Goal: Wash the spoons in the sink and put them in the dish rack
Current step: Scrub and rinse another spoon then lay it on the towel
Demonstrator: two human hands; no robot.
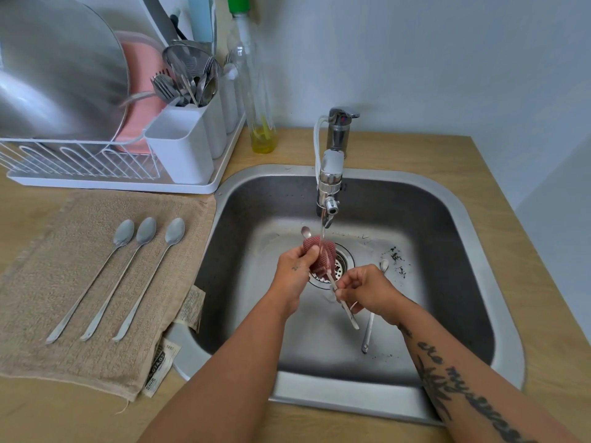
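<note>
Over the steel sink (499, 282), both hands worked one long-handled spoon (343, 303). Its long axis ran diagonally: bowl end up and away toward the tap (329, 187), poking out past a red mesh scrubber (321, 257); handle end pointing down toward the person and to the right. The left hand (292, 270) was closed around the scrubber, which wrapped the upper shaft. The right hand (367, 290) pinched the handle lower down, fingers narrow. A thin stream of water fell from the tap onto the scrubber.

A second spoon (367, 334) lay on the sink floor just right of the drain (339, 266), handle toward the person, bowl end partly hidden behind the right hand.

Three more spoons (140, 276) lay side by side on a beige towel (64, 330) on the worktop (511, 203), left of the sink, bowls away, handles slanting toward the near left.

Dish rack (96, 161) sat behind the towel, its white cutlery holder (182, 145) full of forks and spoons.

Towel tags carried print too small to read. Script tattoo on the right forearm, not legible.
</note>
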